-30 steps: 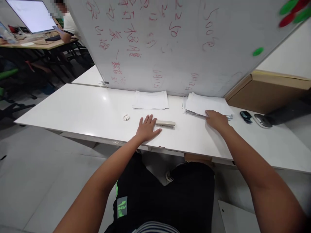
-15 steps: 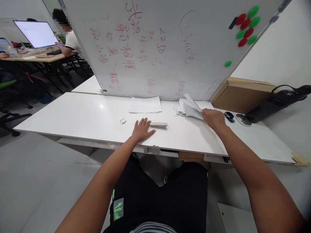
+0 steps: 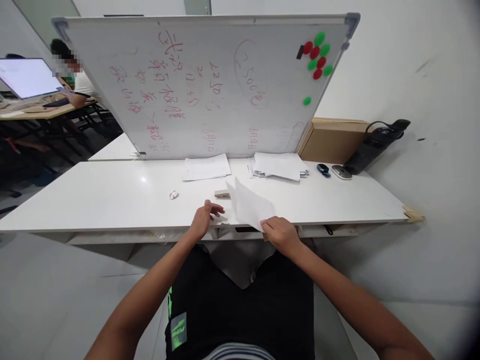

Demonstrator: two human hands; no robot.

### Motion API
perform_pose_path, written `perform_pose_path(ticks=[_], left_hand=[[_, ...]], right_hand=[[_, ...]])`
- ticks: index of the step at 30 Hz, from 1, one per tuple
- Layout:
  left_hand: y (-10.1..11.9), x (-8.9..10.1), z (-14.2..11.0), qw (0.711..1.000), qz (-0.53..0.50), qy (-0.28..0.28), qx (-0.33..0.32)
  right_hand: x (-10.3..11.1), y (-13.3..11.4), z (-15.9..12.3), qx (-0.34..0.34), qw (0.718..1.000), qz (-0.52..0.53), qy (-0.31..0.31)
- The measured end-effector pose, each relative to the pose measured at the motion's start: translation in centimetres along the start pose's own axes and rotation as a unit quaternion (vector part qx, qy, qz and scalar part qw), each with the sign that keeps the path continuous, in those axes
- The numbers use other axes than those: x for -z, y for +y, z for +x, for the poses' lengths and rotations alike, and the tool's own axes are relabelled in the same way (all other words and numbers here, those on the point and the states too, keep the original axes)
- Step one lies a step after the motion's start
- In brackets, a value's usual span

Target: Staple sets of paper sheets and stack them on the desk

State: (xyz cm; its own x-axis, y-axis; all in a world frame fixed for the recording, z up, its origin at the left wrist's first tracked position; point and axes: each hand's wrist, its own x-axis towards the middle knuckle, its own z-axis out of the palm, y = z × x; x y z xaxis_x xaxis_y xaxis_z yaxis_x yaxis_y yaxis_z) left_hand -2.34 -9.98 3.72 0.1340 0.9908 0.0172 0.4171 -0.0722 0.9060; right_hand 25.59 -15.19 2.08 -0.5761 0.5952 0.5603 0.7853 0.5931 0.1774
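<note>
My right hand point(image 3: 281, 233) grips a few white paper sheets point(image 3: 250, 204) by their near right corner, raised and tilted over the table's front edge. Left of the sheets, my left hand point(image 3: 206, 218) hovers above the front edge with its fingers apart and nothing in them. A light-coloured stapler point(image 3: 222, 194) lies just beyond my left hand, its right end hidden by the sheets. Behind it rests a thin stack of papers point(image 3: 207, 167), and to the right a thicker, uneven paper pile point(image 3: 279, 166).
A whiteboard point(image 3: 180, 100) with red writing and magnets stands along the back of the white table point(image 3: 105, 200). A small white ring-shaped item point(image 3: 173, 195) lies left. At right are a cardboard box point(image 3: 333, 142), a black bottle point(image 3: 375, 147), a mouse point(image 3: 341, 172) and a watch point(image 3: 323, 170).
My right hand has brought the sheets from the right pile toward me and leftward. My left hand has lifted from beside the stapler and drawn back. The view has shifted right.
</note>
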Motion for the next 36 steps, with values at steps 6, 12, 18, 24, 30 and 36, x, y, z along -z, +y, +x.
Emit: perform_pose_path(ticks=[6,12,18,24,30,36], left_hand=[[1.6,-1.0,2.4,0.989,-0.038,-0.125,0.064],[0.0,-1.2,3.7,0.995,-0.026,-0.094,0.024],[-1.2,-1.5,3.5,0.996,0.020,-0.085,0.000],[-1.9,-1.6,4.0,0.998,-0.001,-0.056,0.007],[-2.2,-1.7,4.4,0.996,-0.031,-0.066,0.053],[-2.6,-2.0,4.5,0.998,-0.035,-0.045,0.042]], right_hand=[[-1.5,-0.5,-1.8,0.033,0.999,0.019,-0.007],[-1.4,1.4,-1.0,0.077,0.996,-0.011,-0.042],[-1.7,2.0,-0.4,0.091,0.992,-0.008,-0.093],[-2.2,2.7,-0.3,0.066,0.988,0.049,-0.133],[-2.2,3.7,-1.5,0.039,0.977,0.127,-0.166],[-3.2,5.9,-1.0,-0.031,0.975,0.184,-0.118]])
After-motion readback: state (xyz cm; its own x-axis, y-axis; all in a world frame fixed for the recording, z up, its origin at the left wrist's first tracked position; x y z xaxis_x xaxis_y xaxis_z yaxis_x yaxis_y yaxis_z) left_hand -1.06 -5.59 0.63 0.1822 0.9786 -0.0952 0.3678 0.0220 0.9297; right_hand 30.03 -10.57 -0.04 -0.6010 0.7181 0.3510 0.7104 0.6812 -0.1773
